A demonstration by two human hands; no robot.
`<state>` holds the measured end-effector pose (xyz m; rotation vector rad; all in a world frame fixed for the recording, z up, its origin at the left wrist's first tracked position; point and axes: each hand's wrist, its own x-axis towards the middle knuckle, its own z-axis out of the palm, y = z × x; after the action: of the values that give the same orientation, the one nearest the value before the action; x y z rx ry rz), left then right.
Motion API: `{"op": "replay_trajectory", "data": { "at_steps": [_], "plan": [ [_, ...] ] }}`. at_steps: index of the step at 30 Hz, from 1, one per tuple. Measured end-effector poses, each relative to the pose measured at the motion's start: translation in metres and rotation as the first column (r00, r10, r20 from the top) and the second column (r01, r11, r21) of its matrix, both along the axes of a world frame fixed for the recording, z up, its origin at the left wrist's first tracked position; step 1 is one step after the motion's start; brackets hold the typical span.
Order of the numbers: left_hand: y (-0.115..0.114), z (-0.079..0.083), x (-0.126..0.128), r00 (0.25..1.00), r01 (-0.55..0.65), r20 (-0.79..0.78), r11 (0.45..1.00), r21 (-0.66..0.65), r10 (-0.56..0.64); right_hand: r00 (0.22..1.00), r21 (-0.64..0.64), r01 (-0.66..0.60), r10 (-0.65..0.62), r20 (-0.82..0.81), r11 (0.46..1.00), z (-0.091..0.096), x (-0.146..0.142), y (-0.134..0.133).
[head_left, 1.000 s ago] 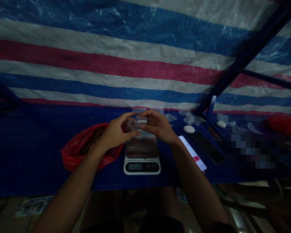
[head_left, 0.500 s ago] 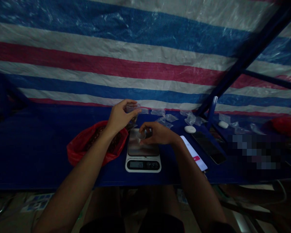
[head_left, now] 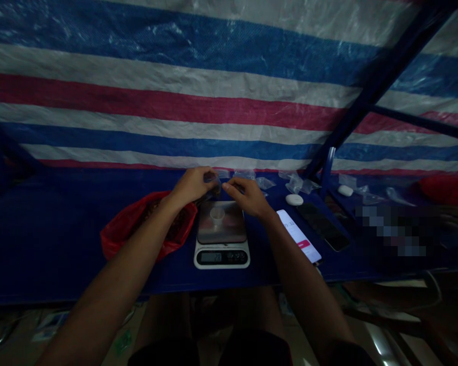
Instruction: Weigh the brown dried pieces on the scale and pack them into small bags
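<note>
1. Left: red bag [head_left: 112, 240], open, dark brown contents; the left forearm hides part.
2. Left hand [head_left: 194, 184], far side of the scale: fingers and thumb clamped on a clear bag [head_left: 215, 187], its contents hard to make out.
3. Centre: scale [head_left: 232, 223], display apparently reading "28"; button markings illegible. A clear cup [head_left: 217, 217] stands on its plate.
4. Right hand [head_left: 249, 195], just right of the clear bag: fingers curled; cannot tell whether they grip anything.
5. Right: lit phone [head_left: 298, 238], digits ending "32", the rest unclear; red button, lettering unreadable.
6. Far right: pixelated patch, unidentifiable.
</note>
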<state>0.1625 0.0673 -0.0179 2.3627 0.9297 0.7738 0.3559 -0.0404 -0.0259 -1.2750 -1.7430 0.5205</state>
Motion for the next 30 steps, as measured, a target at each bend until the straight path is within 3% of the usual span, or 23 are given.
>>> {"op": "replay_trajectory", "data": {
  "at_steps": [6,10,13,15,17,19,21,25,30],
  "plan": [
    [-0.01,0.006,-0.003,0.963,-0.13,-0.222,0.986,0.104,0.15,0.994,0.042,0.106,-0.106,-0.009,0.993,-0.012,-0.002,0.008],
    [-0.015,0.018,-0.018,0.956,-0.084,-0.276,0.994,0.076,0.102,0.989,0.026,0.143,-0.144,0.037,0.989,-0.017,-0.001,0.009],
    [-0.028,0.042,-0.041,0.98,-0.035,-0.19,0.989,0.146,0.063,0.984,0.006,0.168,-0.168,0.065,0.986,-0.019,0.0,0.009],
    [-0.042,0.058,-0.064,0.985,-0.082,-0.134,0.979,0.187,0.108,0.979,0.013,0.191,-0.191,0.071,0.981,-0.019,0.0,0.01],
    [-0.055,0.064,-0.09,0.967,-0.087,-0.229,0.988,0.126,0.115,0.976,0.024,0.208,-0.209,0.065,0.978,-0.019,0.0,0.011],
    [-0.064,0.056,-0.115,0.913,-0.035,-0.407,0.998,-0.046,0.013,0.973,0.029,0.22,-0.222,0.062,0.975,-0.019,0.0,0.012],
    [-0.065,0.04,-0.131,0.854,-0.061,-0.519,0.985,-0.159,-0.031,0.972,0.033,0.22,-0.222,0.075,0.975,-0.019,0.0,0.012],
    [-0.059,0.014,-0.128,0.822,-0.096,-0.565,0.995,-0.015,0.071,0.974,0.031,0.2,-0.203,0.1,0.979,-0.022,-0.003,0.012],
    [-0.057,0.019,-0.109,0.739,-0.073,-0.671,0.997,0.022,0.069,0.972,0.036,0.206,-0.209,0.111,0.978,-0.025,-0.003,0.013]
  ]
}}
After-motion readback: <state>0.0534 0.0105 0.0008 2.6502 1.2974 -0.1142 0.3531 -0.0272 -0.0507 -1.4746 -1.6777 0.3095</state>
